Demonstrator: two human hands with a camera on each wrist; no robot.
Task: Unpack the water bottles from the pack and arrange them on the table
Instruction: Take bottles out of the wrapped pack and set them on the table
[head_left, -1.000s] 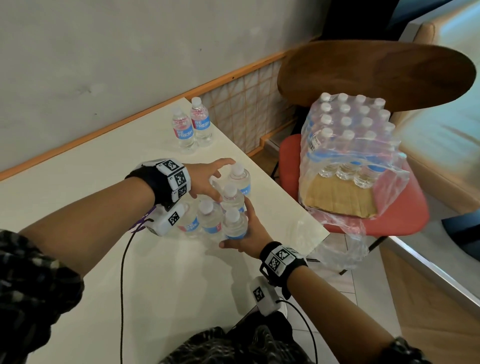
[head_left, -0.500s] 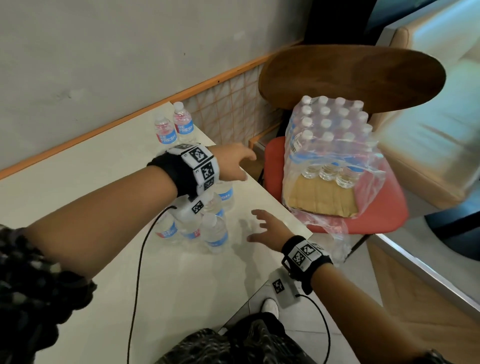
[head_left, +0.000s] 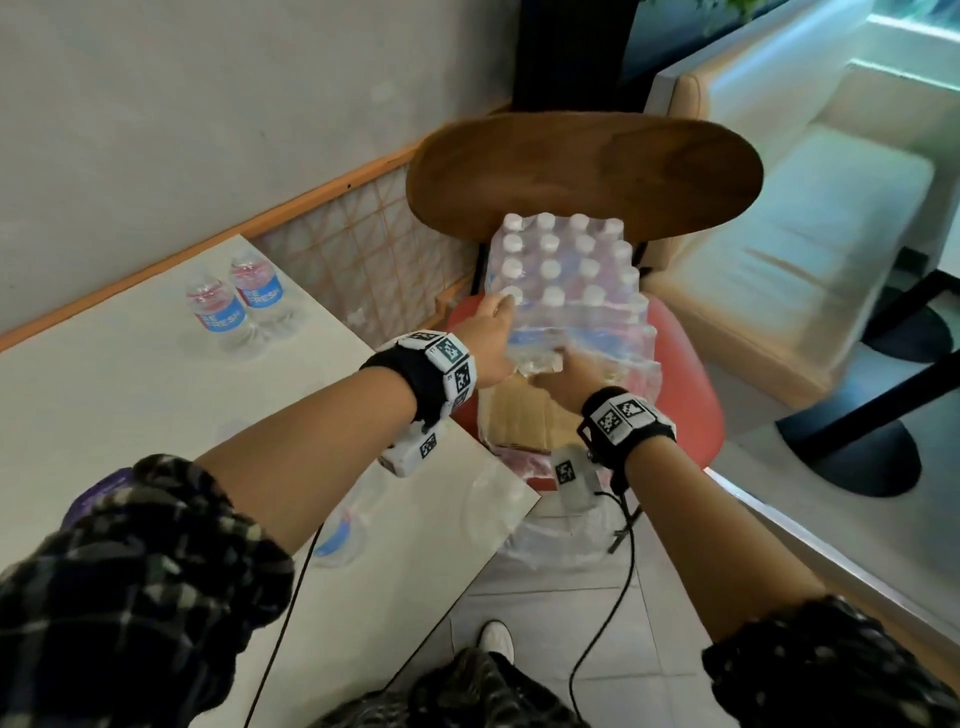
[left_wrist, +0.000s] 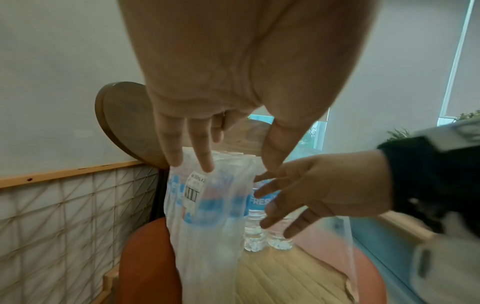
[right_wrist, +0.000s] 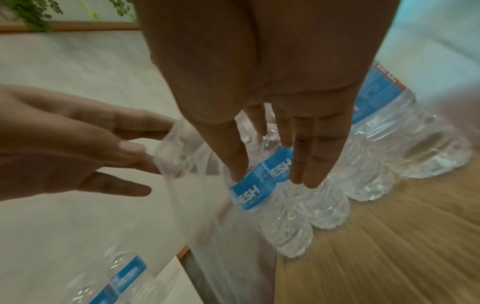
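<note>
A shrink-wrapped pack of water bottles (head_left: 571, 270) stands on a cardboard sheet (head_left: 524, 410) on a red chair seat (head_left: 691, 395). My left hand (head_left: 498, 322) is at the pack's near-left corner. Its thumb and fingertips pinch the loose plastic wrap (left_wrist: 207, 226), which hangs down from them like a curtain (right_wrist: 197, 205). My right hand (head_left: 556, 371) reaches into the open front with straight, spread fingers (right_wrist: 309, 181) over the blue labels of the front-row bottles (right_wrist: 272, 222), holding nothing. Two bottles (head_left: 218, 309) (head_left: 258, 287) stand at the far side of the white table (head_left: 130, 415).
More bottles (head_left: 337, 535), blurred, stand near the table's right edge under my left forearm. The chair's wooden back (head_left: 582, 171) rises behind the pack. A beige bench (head_left: 805, 234) and a black table base (head_left: 857, 457) lie to the right, over tiled floor.
Both hands let go of the bottles grouped on the table and moved right to the pack on the chair. The left hand has taken hold of the wrap.
</note>
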